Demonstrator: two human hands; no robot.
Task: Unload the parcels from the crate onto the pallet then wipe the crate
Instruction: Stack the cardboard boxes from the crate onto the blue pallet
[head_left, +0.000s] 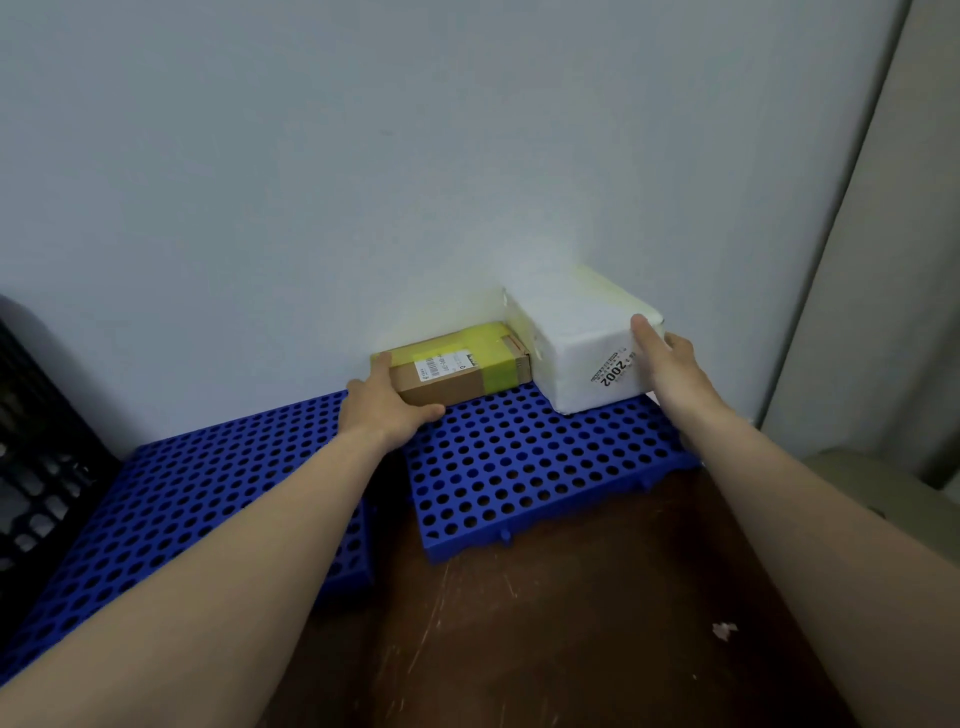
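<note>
Left hand (387, 402) grips the cardboard parcel (452, 371) by one end; right hand (670, 364), fingers straight, presses the foam box (576, 338).
Both rest on the blue pallet (519, 467), centre-right; the foam is probably light and crumbly, so hold its sides flat.

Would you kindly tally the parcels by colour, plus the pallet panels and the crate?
Brown cardboard parcel: 1
White foam parcel: 1
Blue pallet panels: 2
Black crate: 1
Total: 5
</note>
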